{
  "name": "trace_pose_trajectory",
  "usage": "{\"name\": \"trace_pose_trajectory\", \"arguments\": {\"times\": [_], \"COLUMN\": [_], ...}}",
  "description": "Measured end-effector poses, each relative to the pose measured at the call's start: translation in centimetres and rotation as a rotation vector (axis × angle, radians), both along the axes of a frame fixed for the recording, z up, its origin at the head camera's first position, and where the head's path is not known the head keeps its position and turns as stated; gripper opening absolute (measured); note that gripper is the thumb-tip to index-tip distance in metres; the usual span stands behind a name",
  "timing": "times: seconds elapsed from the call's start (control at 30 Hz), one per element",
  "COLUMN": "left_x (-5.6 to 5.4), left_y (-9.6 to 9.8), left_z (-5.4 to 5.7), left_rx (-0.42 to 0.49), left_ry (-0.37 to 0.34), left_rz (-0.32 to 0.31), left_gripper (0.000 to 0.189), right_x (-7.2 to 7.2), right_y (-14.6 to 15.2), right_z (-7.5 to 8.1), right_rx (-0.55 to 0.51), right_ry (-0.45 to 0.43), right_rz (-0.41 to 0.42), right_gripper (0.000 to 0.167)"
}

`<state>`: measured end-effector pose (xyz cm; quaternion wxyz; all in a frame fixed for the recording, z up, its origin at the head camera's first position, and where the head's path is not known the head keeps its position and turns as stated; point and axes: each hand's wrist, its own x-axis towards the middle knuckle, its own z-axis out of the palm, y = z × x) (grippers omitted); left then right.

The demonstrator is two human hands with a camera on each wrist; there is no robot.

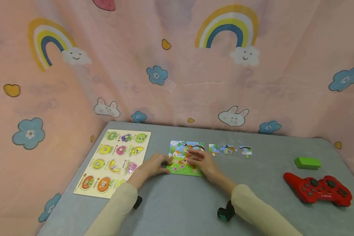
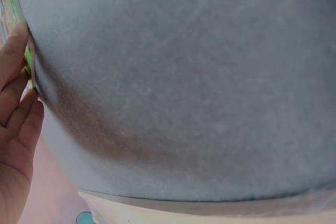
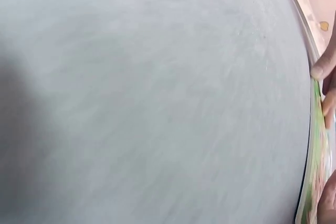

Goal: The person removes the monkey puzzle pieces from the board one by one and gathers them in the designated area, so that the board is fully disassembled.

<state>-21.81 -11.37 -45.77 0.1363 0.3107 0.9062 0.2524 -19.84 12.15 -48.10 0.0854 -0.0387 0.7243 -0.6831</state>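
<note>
While the left hand (image 1: 154, 165) grips the puzzle board (image 1: 179, 158) by its left edge, apparently to steady it, the right hand (image 1: 205, 164) extends loose fingers over its right side.

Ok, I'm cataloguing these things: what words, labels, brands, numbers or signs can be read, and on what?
None reads with certainty.
Red controller: upside-down lettering, perhaps "SONY", too small to be sure.
Fruit board: printed labels, too small to read.
Puzzle: no readable text.
</note>
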Motion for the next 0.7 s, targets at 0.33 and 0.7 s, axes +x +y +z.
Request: {"name": "trace_pose_trajectory", "arguments": {"times": [0.33,0.7], "left_x": [-0.4,-0.3], "left_y": [-0.6,-1.0], "left_z": [-0.7,-2.0], "left_rx": [0.022,0.077], "left_ry": [0.053,0.258], "left_rz": [-0.057,-0.082], "left_gripper": [0.035,0.036], "right_x": [-1.6,-2.1], "right_y": [-3.3,-3.9], "right_z": [0.1,0.2], "right_rx": [0.254,0.379], "right_ry": [0.052,0.073], "right_rz": [-0.046,-0.055], "right_gripper": [0.043,0.041]}}
